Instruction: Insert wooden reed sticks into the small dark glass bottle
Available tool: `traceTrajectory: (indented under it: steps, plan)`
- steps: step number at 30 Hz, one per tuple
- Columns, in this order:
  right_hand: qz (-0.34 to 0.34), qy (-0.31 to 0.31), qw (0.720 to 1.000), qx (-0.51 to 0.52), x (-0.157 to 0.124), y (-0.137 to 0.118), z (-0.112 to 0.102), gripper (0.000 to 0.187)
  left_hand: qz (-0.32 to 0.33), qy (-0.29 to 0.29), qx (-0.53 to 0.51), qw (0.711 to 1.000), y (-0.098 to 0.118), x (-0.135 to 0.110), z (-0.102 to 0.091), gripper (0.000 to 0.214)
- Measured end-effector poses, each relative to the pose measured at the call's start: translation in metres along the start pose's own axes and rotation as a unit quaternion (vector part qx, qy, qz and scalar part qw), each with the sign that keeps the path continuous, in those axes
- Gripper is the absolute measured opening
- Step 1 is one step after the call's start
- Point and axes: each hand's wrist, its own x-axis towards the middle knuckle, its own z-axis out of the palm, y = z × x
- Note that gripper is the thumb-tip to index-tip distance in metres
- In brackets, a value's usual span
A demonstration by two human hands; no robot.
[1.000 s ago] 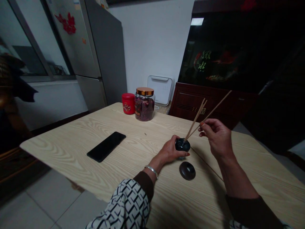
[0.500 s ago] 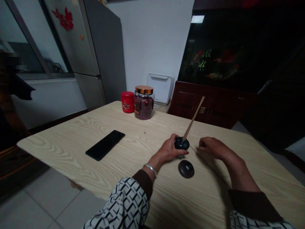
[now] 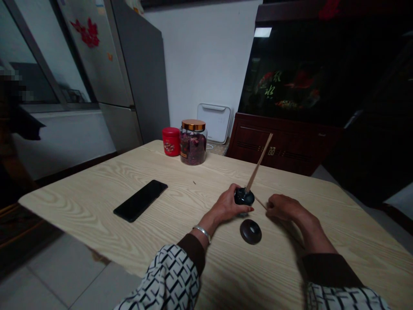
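My left hand [image 3: 226, 206] is wrapped round a small black round holder [image 3: 243, 196] that stands on the wooden table [image 3: 97, 189]. Thin wooden sticks [image 3: 258, 162] stand in the holder and lean to the right. My right hand [image 3: 281, 207] rests low on the table just right of the holder, fingers curled on another thin stick [image 3: 260, 202] that lies almost flat, its tip pointing at the holder. A dark round lid [image 3: 251, 231] lies on the table in front of the holder, between my two wrists.
A black phone [image 3: 140, 200] lies flat to the left. At the far edge stand a glass jar [image 3: 192, 142] with a copper lid and a red tin [image 3: 171, 141]. Beyond are a white appliance [image 3: 214, 122], a fridge [image 3: 129, 73] and a dark cabinet [image 3: 284, 142] under a fish tank.
My right hand came down from above the holder with one stick and now lies on the table. My left hand has stayed on the holder.
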Motion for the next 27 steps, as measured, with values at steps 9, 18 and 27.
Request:
traceTrajectory:
  steps: [9,18,27]
  plan:
    - [-0.01,0.328,0.82,0.469,-0.014,0.013,-0.057,0.014,-0.002,0.002,-0.011,1.0,-0.002,-0.001,0.0,0.07]
    - [-0.121,0.419,0.66,0.611,-0.033,-0.064,-0.066,0.016,-0.003,0.009,-0.003,1.0,0.0,-0.001,0.0,0.069]
    - [-0.107,0.411,0.731,0.535,-0.027,-0.076,-0.046,0.017,-0.004,0.015,-0.004,1.0,-0.001,0.0,0.001,0.07]
